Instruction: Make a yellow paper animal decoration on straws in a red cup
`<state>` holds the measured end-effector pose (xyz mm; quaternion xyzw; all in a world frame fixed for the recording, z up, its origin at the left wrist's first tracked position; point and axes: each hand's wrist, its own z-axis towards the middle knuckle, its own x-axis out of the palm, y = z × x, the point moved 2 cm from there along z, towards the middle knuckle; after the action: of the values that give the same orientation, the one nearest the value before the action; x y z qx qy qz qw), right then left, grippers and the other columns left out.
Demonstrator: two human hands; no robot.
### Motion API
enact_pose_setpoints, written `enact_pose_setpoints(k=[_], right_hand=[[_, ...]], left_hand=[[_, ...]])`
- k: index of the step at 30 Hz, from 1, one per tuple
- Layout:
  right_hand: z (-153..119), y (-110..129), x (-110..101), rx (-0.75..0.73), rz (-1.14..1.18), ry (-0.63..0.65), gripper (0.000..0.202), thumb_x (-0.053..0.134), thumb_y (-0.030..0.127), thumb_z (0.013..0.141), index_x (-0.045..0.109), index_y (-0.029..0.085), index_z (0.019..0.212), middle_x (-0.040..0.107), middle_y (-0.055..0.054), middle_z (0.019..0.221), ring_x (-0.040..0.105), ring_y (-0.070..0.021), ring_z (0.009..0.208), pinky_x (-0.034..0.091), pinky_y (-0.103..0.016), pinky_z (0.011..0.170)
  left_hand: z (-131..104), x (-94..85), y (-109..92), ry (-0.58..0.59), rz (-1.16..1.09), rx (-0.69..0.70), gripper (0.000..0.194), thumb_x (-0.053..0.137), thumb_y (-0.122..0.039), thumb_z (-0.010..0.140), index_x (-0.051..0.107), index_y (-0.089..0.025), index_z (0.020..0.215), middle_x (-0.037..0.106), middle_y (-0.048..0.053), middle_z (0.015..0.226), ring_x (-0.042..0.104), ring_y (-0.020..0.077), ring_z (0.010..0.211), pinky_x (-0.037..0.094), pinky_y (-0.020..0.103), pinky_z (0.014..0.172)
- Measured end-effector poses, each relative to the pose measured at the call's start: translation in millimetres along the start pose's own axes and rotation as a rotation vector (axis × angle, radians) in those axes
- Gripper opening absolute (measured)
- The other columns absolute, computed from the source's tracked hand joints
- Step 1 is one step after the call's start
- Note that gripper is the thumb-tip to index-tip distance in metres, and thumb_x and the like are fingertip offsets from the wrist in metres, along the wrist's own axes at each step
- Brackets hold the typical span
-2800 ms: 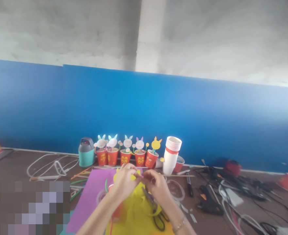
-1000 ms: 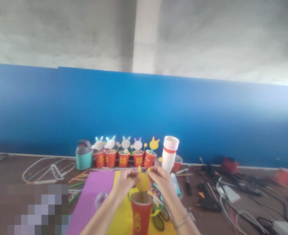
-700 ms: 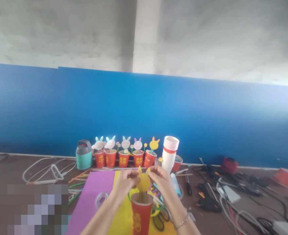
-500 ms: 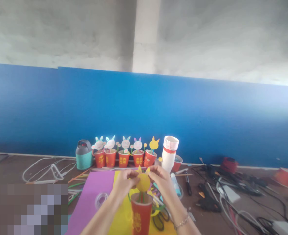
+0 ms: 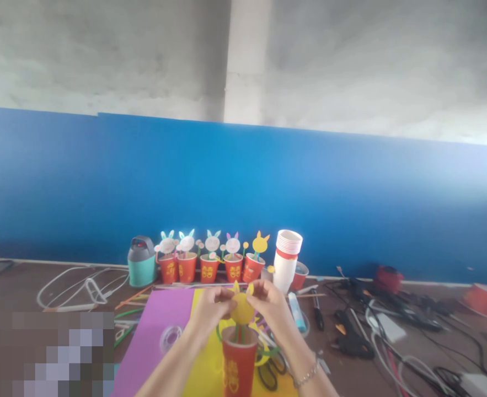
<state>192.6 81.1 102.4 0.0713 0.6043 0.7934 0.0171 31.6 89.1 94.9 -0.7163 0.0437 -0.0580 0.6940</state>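
Observation:
A yellow paper rabbit head (image 5: 243, 310) with two pointed ears stands on green and red stems above a red paper cup (image 5: 240, 361) with gold markings. My left hand (image 5: 214, 306) is closed with thumb and fingers at the head's left edge. On the other side my right hand (image 5: 268, 303) pinches near the right ear. Yellow paper (image 5: 204, 353) and purple paper (image 5: 152, 331) lie beneath. Scissors with black handles (image 5: 268, 380) rest right of the cup, and a clear tape roll (image 5: 171, 337) lies on the purple sheet.
Along the blue partition (image 5: 243, 176) stand several red cups with paper rabbit heads (image 5: 209, 269), a teal container (image 5: 141, 267) and stacked white cups (image 5: 288, 259). A glue gun (image 5: 351, 339), a black marker (image 5: 318, 314) and tangled cables (image 5: 429, 325) lie at right.
My right thumb and fingers have shifted slightly at the paper rabbit head's right ear. The cup and my left hand have barely moved.

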Motion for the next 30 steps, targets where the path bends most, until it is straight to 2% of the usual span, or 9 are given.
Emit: enact_pose_setpoints(k=[5,12,19,25,30], right_hand=[[1.5,-2.1,-0.1,0.007,-0.024,-0.018,0.023,0.076,0.026,0.055,0.060,0.019,0.070,0.063,0.001,0.063,0.056,-0.0148,0.055,0.042,-0.024,0.047],[-1.0,0.3,-0.3,0.007,0.006,-0.018,0.024,0.074,0.023,0.057,0.061,0.019,0.077,0.062,0.001,0.067,0.057,-0.0150,0.059,0.044,-0.025,0.054],[-1.5,-0.4,-1.2,0.026,0.007,-0.030,0.027,0.073,0.023,0.056,0.062,0.019,0.080,0.060,0.002,0.065,0.056,-0.0150,0.058,0.043,-0.025,0.054],[-0.8,4.6,-5.6,0.080,0.025,0.007,0.037,0.079,0.026,0.054,0.067,0.018,0.087,0.066,0.000,0.071,0.062,-0.0180,0.067,0.050,-0.029,0.064],[-0.9,7.1,-12.6,0.133,0.029,0.024,0.036,0.080,0.031,0.058,0.071,0.019,0.091,0.072,-0.003,0.082,0.067,-0.0208,0.081,0.052,-0.029,0.071]], left_hand=[[0.3,-0.2,-0.3,0.019,-0.008,-0.011,0.024,0.075,-0.028,0.061,0.069,-0.012,0.078,0.070,0.005,0.071,0.064,0.0194,0.070,0.050,0.030,0.066],[-1.2,2.0,-0.9,-0.012,-0.018,-0.002,0.020,0.075,-0.027,0.060,0.069,-0.014,0.074,0.070,0.004,0.071,0.064,0.0178,0.067,0.048,0.028,0.062],[-0.6,3.1,-0.5,0.007,-0.029,-0.013,0.021,0.077,-0.028,0.059,0.069,-0.014,0.073,0.070,0.004,0.070,0.064,0.0182,0.067,0.048,0.029,0.064],[1.8,1.6,1.4,0.001,-0.036,0.003,0.025,0.079,-0.030,0.057,0.068,-0.014,0.073,0.068,0.003,0.068,0.062,0.0170,0.064,0.048,0.029,0.063],[6.4,-0.6,5.5,-0.028,-0.057,0.000,0.029,0.080,-0.032,0.055,0.067,-0.013,0.074,0.068,0.005,0.070,0.063,0.0187,0.067,0.050,0.031,0.064]])
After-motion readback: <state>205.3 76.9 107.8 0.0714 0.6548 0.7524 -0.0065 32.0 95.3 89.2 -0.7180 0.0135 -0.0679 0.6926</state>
